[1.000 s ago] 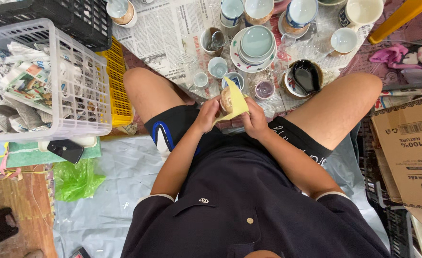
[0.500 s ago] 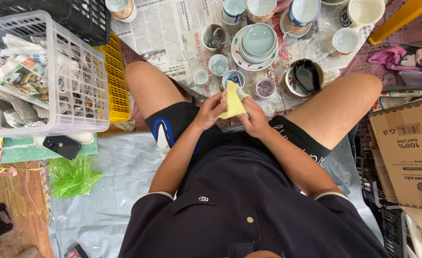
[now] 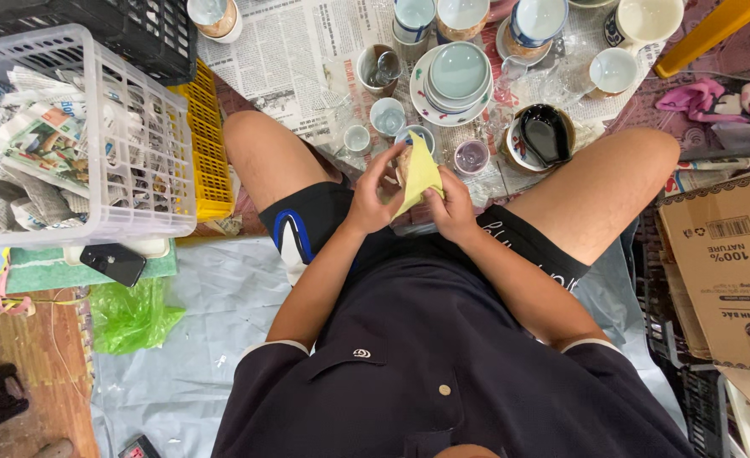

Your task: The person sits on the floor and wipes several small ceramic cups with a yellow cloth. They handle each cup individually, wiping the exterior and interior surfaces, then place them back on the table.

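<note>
Since the earlier frame, both hands sit slightly lower. Left hand (image 3: 373, 197) and right hand (image 3: 453, 210) fingers clamp a yellow cloth (image 3: 419, 172) around a small cup (image 3: 404, 161) between them.

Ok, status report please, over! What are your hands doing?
Left hand and right hand both gripping a yellow cloth around a small brownish piece. Nothing in between. Cups and stacked bowls just beyond.

Floor spread with newspaper (image 3: 299, 59) and a grey plastic sheet (image 3: 214, 339). White basket (image 3: 129, 161) of crumpled paper at left, yellow crate (image 3: 209, 157) beside it. Cardboard box (image 3: 727, 263) at right. Bare wooden floor (image 3: 27, 365) lower left. Even, soft light.
</note>
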